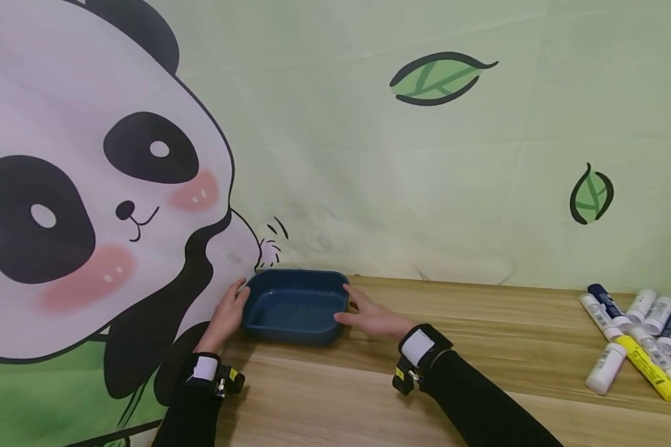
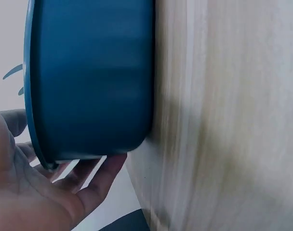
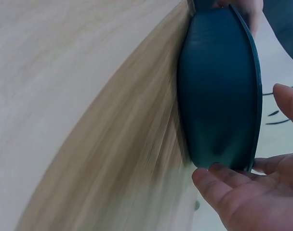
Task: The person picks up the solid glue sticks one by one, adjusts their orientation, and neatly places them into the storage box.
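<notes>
A dark blue rectangular tray (image 1: pixel 296 310) with rounded corners sits on the wooden table against the backdrop, with nothing in it. My left hand (image 1: pixel 226 316) is at its left end. In the left wrist view, the fingers (image 2: pixel 105 178) lie fairly straight against the tray's end wall, with the thumb by the rim. At the opposite end, my right hand (image 1: pixel 374 316) touches the tray with extended fingers. The right wrist view has those fingertips (image 3: pixel 204 180) at the end wall and the thumb (image 3: pixel 287 103) standing apart from the rim.
Several white, dark blue and yellow stick-shaped tubes (image 1: pixel 648 363) lie in a loose pile at the table's right. Behind the table (image 1: pixel 453 323) hangs a pale green backdrop (image 1: pixel 335 124) printed with a panda and leaves.
</notes>
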Demonstrator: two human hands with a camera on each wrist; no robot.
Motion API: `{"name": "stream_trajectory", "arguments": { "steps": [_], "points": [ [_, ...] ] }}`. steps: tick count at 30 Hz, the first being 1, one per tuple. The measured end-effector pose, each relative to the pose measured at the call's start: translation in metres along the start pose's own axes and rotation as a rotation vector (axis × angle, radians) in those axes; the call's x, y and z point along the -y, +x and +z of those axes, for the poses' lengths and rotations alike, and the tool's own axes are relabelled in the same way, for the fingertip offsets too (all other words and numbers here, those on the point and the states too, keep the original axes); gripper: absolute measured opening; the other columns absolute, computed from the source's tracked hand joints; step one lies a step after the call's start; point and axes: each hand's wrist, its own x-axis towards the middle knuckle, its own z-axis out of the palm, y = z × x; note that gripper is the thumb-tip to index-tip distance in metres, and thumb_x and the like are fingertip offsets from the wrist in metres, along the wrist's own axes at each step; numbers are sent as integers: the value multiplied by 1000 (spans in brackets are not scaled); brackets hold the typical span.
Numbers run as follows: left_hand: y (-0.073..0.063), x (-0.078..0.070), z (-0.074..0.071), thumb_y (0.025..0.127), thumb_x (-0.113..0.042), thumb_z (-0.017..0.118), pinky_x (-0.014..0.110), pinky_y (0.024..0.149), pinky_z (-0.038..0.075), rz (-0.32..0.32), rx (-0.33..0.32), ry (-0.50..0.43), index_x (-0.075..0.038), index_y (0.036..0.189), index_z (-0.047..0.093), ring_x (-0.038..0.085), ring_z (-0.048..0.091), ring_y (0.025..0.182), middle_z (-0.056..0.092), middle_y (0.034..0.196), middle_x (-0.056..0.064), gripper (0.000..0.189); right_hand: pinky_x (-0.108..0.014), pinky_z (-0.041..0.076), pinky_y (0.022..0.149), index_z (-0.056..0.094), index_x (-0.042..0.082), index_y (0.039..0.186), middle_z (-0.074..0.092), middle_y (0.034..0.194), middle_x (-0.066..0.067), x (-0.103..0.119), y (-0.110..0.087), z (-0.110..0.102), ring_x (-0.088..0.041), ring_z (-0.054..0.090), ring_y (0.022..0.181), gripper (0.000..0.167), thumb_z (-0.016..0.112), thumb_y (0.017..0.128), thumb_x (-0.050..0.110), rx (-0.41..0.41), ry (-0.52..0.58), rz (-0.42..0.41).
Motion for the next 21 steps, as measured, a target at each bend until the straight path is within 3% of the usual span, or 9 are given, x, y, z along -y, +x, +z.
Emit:
{"name": "stream_trajectory", "arguments": {
  "steps": [4,13,17,21],
  "points": [
    [-2,0,2,115,-30,30,60,124,18,-3,45,-93,-1,162,25,45,20,154,21,167,26,55,-58,26,122,10,10,167,11,172,-19,-6,-7,-10,-40,20,156,82,59,106,36,-9,51,19],
    [-2,-6,12,115,-22,31,62,124,12,63,158,-238,-6,162,28,42,13,156,16,170,21,50,-59,24,122,10,9,167,7,172,-20,-20,-20,-31,-42,13,156,78,56,108,31,-36,102,15],
    [-1,-3,13,114,-19,30,62,120,25,65,202,-319,-9,162,30,41,22,152,16,170,18,49,-55,32,120,10,7,167,5,172,-23,-24,-21,-33,-42,28,152,77,56,108,23,-37,185,8],
    [0,2,15,113,-16,28,62,112,39,12,217,-361,-14,163,31,43,32,147,23,167,21,50,-50,41,115,13,3,166,9,170,-27,-28,-19,-30,-43,45,142,73,55,107,13,-68,240,-9]
  ]
}}
